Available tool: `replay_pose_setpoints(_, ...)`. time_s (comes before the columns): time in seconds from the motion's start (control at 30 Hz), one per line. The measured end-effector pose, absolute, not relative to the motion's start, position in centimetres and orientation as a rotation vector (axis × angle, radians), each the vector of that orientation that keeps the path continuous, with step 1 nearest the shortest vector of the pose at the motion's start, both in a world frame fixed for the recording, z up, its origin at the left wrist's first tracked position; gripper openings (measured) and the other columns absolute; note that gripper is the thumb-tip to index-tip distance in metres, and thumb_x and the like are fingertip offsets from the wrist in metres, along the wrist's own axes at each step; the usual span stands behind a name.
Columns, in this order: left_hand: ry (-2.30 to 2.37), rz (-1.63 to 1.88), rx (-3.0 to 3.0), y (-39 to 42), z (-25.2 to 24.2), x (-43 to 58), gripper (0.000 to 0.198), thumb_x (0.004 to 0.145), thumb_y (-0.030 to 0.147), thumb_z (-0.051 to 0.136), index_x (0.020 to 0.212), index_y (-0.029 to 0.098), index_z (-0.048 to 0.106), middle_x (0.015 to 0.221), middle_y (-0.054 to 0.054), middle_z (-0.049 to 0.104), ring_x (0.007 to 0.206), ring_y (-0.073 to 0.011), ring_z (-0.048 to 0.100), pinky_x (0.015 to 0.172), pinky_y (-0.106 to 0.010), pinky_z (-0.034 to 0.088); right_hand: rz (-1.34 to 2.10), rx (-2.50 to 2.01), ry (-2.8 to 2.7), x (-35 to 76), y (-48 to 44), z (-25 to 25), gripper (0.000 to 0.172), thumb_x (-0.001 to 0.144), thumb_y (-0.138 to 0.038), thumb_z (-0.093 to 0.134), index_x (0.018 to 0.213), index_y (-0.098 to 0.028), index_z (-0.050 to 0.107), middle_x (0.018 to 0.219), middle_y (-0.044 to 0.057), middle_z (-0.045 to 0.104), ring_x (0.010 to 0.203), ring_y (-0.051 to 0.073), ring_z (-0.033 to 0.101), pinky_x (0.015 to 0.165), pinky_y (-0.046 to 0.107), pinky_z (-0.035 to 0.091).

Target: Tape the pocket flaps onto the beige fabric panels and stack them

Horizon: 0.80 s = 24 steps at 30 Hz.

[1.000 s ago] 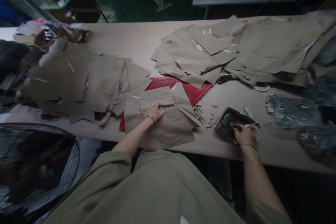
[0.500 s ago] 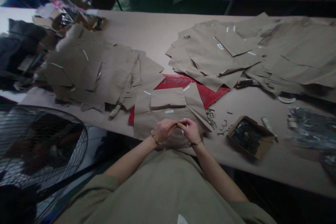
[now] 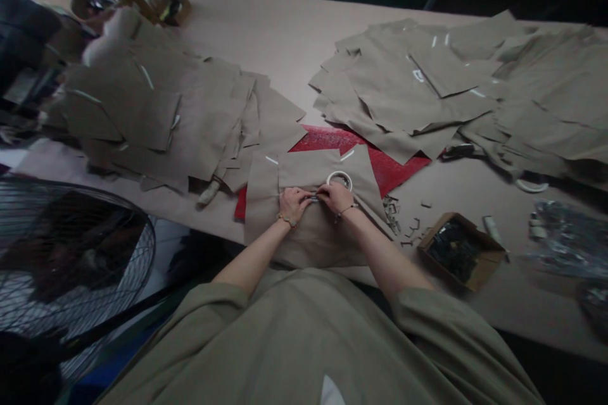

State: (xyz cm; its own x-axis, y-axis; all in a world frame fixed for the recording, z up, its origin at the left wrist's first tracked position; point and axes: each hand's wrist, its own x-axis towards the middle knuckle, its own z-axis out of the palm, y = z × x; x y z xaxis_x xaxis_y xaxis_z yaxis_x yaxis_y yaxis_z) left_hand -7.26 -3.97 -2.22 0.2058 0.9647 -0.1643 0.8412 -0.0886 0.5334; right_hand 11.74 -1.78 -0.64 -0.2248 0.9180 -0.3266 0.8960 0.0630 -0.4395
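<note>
Hands pinch what seems a dark strip on a tan sheet.

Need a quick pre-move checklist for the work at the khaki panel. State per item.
1. Grip: ok. The left hand and right hand both hold the small dark strip.
2. Strip identity: cannot tell, too small in this view.
3. Panel: ok. The khaki fabric panel lies on the table under both hands.
4. White tape roll: ok. It lies on the panel just beyond the right hand.
5. Small scraps: ok. They lie loose on the table, to the right of the panel.
6. Cardboard tray: ok. It sits on the table, off the panel.
</note>
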Motion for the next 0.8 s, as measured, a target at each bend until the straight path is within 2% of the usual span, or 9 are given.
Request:
replay_pose_setpoints(0.2, 1.684, 0.286, 1.959, -3.9, -2.4, -7.2, 0.023, 0.094, 0.041, 0.068, 0.110, 0.030, 0.080, 0.108, -0.005, 0.073, 0.109, -0.0230, 0.056, 0.094, -0.036, 0.039, 0.959, -1.876, -2.281, 12.2, -1.2, -0.4, 0.022, 0.094, -0.036, 0.066, 0.107, -0.025, 0.080, 0.108, 0.007, 0.071, 0.099, 0.020, 0.062, 0.083, 0.028, 0.045)
replay_pose_setpoints(0.57, 1.723, 0.279, 1.989, -3.9, -2.7, -6.9, 0.021, 0.092, 0.041, 0.070, 0.108, 0.033, 0.081, 0.103, -0.005, 0.073, 0.105, -0.0243, 0.056, 0.089, -0.037, 0.038, 0.981, -1.957, -2.295, 12.0, -0.7, -0.5, 0.024, 0.092, -0.042, 0.068, 0.108, -0.027, 0.079, 0.110, 0.005, 0.073, 0.101, 0.020, 0.064, 0.082, 0.027, 0.046)
replay_pose_setpoints(0.8, 1.729, 0.312, 1.993, -4.1, -2.6, -6.8, 0.023, 0.092, 0.043, 0.069, 0.111, 0.036, 0.080, 0.104, -0.004, 0.072, 0.106, -0.0237, 0.056, 0.089, -0.037, 0.037, 1.070, -1.869, -2.357, 12.3, 0.0, 0.3, 0.025, 0.091, -0.030, 0.065, 0.113, -0.026, 0.077, 0.112, 0.004, 0.074, 0.100, 0.018, 0.066, 0.085, 0.025, 0.047)
